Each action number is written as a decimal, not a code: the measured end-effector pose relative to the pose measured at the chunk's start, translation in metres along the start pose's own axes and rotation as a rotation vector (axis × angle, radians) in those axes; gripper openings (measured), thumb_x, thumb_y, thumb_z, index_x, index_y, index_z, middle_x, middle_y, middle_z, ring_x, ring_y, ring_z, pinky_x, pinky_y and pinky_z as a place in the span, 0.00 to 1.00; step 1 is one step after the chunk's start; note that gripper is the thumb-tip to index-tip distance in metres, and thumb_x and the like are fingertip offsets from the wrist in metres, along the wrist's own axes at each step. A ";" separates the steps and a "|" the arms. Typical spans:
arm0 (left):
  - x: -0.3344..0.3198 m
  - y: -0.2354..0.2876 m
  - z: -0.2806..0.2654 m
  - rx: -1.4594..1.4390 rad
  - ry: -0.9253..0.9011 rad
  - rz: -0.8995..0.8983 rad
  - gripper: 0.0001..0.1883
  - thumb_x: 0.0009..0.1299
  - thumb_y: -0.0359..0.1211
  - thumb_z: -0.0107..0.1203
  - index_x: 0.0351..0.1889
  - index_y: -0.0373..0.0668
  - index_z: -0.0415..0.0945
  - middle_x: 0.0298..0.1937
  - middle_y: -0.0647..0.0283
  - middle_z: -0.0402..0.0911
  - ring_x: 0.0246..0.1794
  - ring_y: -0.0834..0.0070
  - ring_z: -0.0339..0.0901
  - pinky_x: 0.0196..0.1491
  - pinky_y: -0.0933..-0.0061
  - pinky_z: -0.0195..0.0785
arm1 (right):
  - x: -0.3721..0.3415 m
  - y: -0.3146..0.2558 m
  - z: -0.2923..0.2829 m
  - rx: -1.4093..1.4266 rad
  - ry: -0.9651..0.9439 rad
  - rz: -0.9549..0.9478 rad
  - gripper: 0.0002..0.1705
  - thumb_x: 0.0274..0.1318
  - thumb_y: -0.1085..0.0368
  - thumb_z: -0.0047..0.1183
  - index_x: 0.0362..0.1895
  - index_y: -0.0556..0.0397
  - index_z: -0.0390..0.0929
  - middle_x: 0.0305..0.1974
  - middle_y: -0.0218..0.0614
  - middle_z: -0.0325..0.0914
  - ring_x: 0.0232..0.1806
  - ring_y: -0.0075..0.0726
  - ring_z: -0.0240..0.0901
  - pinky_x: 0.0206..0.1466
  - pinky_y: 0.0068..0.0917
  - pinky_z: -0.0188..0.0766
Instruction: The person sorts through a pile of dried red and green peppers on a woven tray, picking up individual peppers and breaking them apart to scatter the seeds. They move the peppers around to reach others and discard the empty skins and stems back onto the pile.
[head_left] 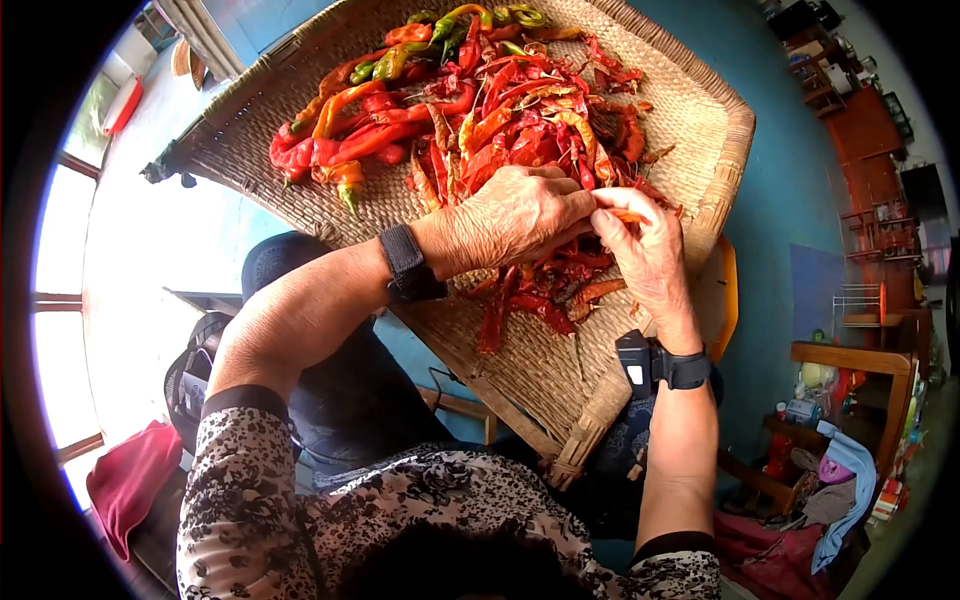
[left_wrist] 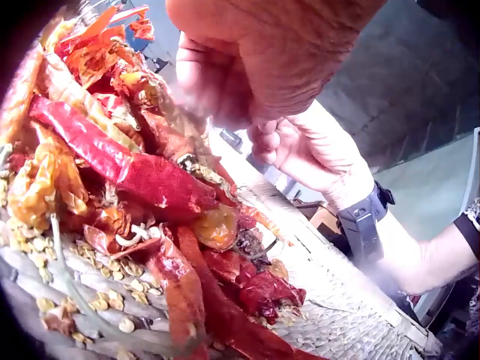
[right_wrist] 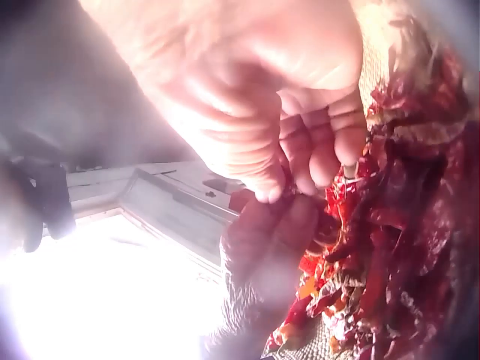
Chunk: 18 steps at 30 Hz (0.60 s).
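Close together over the near right part of a pile of drying chili peppers (head_left: 510, 125), my two hands meet at their fingertips. My right hand (head_left: 648, 255) pinches a small orange-red chili pepper (head_left: 628, 215) between thumb and curled fingers. The left hand (head_left: 520, 215), back upward, has its fingers bent round toward the same pepper and pinches at its end; that grip is mostly hidden. In the right wrist view the thumbs and fingertips press together. Wrinkled red peppers (left_wrist: 157, 180) and loose pale seeds (left_wrist: 112, 296) lie just below the left hand.
A woven tray (head_left: 690, 120) with a raised rim holds the peppers, smoother red and green ones (head_left: 395, 60) at its far left. It sits over the person's lap. To the right stand a wooden chair (head_left: 860, 355) and piled cloths (head_left: 845, 480).
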<state>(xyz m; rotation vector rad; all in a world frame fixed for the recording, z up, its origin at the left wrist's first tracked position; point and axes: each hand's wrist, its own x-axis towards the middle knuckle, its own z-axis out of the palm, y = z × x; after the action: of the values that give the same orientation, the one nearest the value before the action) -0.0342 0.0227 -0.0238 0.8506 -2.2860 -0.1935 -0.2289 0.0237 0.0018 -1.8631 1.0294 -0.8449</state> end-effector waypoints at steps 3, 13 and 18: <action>0.000 0.001 -0.005 0.010 -0.007 -0.033 0.10 0.65 0.36 0.56 0.35 0.40 0.73 0.29 0.59 0.74 0.32 0.59 0.75 0.35 0.63 0.70 | 0.006 0.003 -0.001 -0.051 0.071 -0.043 0.08 0.60 0.64 0.55 0.39 0.56 0.78 0.32 0.30 0.78 0.33 0.20 0.71 0.37 0.21 0.69; -0.013 0.014 0.011 0.039 -0.338 0.310 0.30 0.56 0.53 0.60 0.52 0.46 0.73 0.54 0.62 0.71 0.56 0.64 0.66 0.60 0.58 0.59 | -0.027 0.032 -0.110 -0.852 0.882 -0.102 0.07 0.59 0.65 0.54 0.37 0.56 0.77 0.33 0.38 0.81 0.33 0.35 0.79 0.38 0.28 0.74; -0.026 0.015 0.032 0.103 -0.374 0.406 0.20 0.68 0.45 0.49 0.56 0.53 0.71 0.61 0.60 0.67 0.64 0.63 0.60 0.65 0.55 0.52 | -0.056 0.036 -0.129 -1.369 0.784 0.464 0.16 0.53 0.62 0.58 0.47 0.45 0.76 0.43 0.40 0.75 0.47 0.49 0.70 0.48 0.43 0.70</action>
<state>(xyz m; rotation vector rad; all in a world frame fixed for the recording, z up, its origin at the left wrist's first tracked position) -0.0484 0.0479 -0.0572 0.4041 -2.7844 -0.0537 -0.3732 0.0185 0.0165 -2.0772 2.9285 -0.5713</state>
